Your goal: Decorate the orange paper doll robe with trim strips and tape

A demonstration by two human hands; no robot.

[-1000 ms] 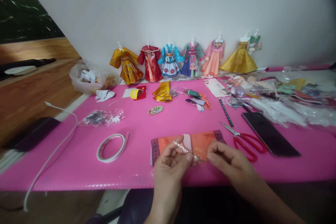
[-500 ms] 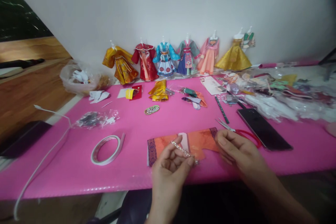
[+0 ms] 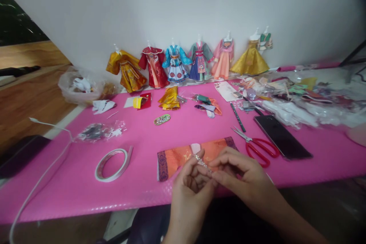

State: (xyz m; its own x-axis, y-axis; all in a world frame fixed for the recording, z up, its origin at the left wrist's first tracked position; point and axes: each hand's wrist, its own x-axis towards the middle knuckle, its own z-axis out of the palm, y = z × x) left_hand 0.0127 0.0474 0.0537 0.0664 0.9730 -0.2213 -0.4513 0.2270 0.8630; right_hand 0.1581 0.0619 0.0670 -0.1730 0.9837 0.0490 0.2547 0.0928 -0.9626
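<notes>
A sparkling silver rhinestone chain (image 3: 201, 161) lies along the fingers of my left hand (image 3: 190, 190), its lower end pinched near the thumb. My right hand (image 3: 243, 175) has its thumb and fingertips closed at that same lower end, touching the left fingers. What exactly sits between the right fingertips is too small to make out. Under and behind both hands an orange doll garment (image 3: 177, 158) with purple patterned ends is spread flat, partly hidden by them. To the right of it lie red-handled scissors (image 3: 248, 139), blades slightly apart.
A roll of white tape (image 3: 107, 178) lies on the pink table cover (image 3: 71, 190) at left, near a white cable (image 3: 42, 183). A phone (image 3: 281, 137) and a dark pencil (image 3: 238, 117) are at right. Small dressed doll forms, including a blue one (image 3: 176, 63), stand along the wall.
My right hand has moved left, from the garment's right end to the rhinestone chain in my left hand. The scissors' handles now show fully. The view has shifted slightly.
</notes>
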